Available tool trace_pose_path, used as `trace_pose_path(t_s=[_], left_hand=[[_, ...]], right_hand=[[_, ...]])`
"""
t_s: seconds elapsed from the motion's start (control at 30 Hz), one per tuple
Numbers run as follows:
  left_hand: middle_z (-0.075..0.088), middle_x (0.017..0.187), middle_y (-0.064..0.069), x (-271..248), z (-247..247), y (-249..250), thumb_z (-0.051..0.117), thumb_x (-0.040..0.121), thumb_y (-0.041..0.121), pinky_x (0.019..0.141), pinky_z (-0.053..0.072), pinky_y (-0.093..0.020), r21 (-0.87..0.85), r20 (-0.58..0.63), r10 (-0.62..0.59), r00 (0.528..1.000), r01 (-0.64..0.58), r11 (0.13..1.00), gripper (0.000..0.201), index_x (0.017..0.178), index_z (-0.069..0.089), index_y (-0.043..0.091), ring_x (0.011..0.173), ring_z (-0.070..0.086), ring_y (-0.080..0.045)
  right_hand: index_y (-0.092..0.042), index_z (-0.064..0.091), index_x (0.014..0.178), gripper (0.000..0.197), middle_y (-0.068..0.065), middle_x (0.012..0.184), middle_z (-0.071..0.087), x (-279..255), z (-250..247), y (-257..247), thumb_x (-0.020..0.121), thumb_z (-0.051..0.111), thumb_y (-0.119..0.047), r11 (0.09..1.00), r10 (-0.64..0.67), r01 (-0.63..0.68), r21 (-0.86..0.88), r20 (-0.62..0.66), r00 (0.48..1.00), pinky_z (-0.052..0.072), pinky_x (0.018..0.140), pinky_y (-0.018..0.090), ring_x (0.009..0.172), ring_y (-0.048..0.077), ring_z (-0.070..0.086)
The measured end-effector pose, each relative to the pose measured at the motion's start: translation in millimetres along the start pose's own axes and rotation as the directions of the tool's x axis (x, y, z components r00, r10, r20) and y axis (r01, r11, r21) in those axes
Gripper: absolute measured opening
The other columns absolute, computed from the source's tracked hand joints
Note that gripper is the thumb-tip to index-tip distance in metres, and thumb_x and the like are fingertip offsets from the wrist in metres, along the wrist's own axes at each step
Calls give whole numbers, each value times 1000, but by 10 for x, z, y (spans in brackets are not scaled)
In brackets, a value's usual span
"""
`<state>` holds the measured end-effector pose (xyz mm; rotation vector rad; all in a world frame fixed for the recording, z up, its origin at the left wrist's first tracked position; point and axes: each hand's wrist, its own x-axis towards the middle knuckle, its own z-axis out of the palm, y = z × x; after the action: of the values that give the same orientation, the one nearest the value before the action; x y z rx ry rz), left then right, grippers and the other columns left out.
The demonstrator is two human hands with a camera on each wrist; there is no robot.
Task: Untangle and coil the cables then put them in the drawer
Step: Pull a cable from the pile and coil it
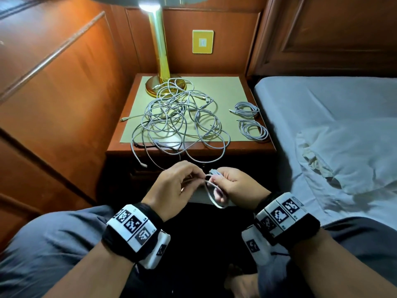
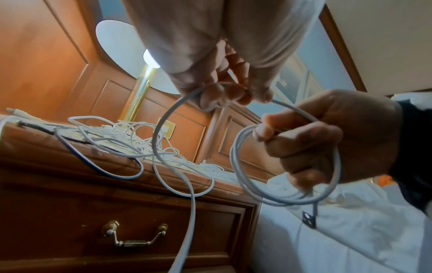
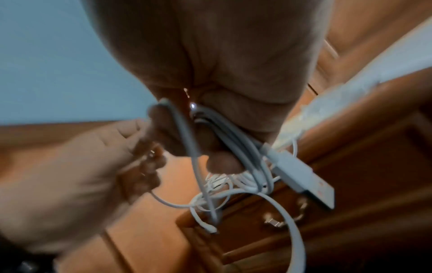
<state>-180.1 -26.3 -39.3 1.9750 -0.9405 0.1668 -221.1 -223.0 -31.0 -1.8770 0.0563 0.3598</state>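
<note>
Cables (image 1: 176, 119) sit in a big messy tangle in the middle of the tabletop (image 1: 225, 89), a few strands drooping over the front edge above the drawer (image 2: 131, 234). Two coiled ones (image 1: 250, 121) lie at center right. Lower center, the right hand (image 1: 238, 186) grips a small coil (image 2: 280, 166), and the left hand (image 1: 178, 183) pinches the strand feeding it.

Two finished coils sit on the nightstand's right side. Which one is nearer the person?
The lower coil, by the nightstand's front right corner. The other coil lies behind it, farther back toward the wall. Both sit apart from the tangled pile.
</note>
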Motion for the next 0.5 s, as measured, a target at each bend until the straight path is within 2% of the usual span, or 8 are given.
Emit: trace_pose_path(t_s=[0.03,0.1,0.17,0.2,0.3,0.37,0.43,0.5], left_hand=[[64,92,6,3,-4,-1,72,90,7,81,51,-23,0,-37,-22,999,22,1000,6,95,68,10,87,63,-9],[64,91,6,1,-8,-28,72,90,10,80,50,-21,-20,-80,-65,995,63,998,7,94,67,11,86,63,-10],[66,90,4,18,-30,-53,71,91,14,78,51,-27,-54,-92,-150,984,146,988,5,94,66,14,84,63,-12],[66,88,3,28,-46,-68,71,92,16,77,52,-32,-74,-89,-214,973,208,975,4,93,67,17,82,63,-15],[68,83,0,44,-62,-90,71,92,25,77,52,-38,-140,-74,-335,939,323,936,5,89,68,23,78,63,-19],[71,86,3,42,-47,-73,67,94,35,78,54,-36,-227,-13,-365,931,353,908,11,95,70,25,80,65,-15],[73,94,5,28,-19,-38,66,92,43,83,55,-33,-368,103,-371,923,382,848,24,105,69,23,87,68,-11],[75,100,0,8,20,-23,74,88,30,88,56,-33,-432,183,-360,915,404,807,27,109,66,16,95,70,-15]], right_hand=[[2,55,87,32,-1,50,52,2,23,-11,107,39,-16,998,16,-17,65,16,1000,35,50,27,44,13,43],[-2,58,83,41,-1,49,40,1,46,-72,107,38,-28,958,66,-78,277,51,996,24,50,29,41,12,31],[-10,53,74,47,-1,51,29,-14,34,-150,101,42,-47,895,115,-136,426,74,991,21,48,28,41,12,22],[-12,49,71,45,-2,52,26,-32,24,-184,96,45,-50,876,112,-135,463,76,991,23,48,27,41,11,21],[-16,39,70,36,-4,51,23,-78,13,-201,90,51,-43,822,61,-102,561,92,994,20,48,25,40,9,17],[-17,36,70,35,-4,50,22,-77,13,-185,91,49,-42,789,50,-98,606,96,994,17,49,27,40,8,16],[-17,35,70,36,-4,50,21,-66,1,-170,91,48,-43,771,44,-89,631,86,995,15,49,29,39,8,16],[-17,36,70,36,-4,50,21,-61,-7,-175,92,47,-43,769,35,-82,634,86,996,16,48,28,39,8,16]])
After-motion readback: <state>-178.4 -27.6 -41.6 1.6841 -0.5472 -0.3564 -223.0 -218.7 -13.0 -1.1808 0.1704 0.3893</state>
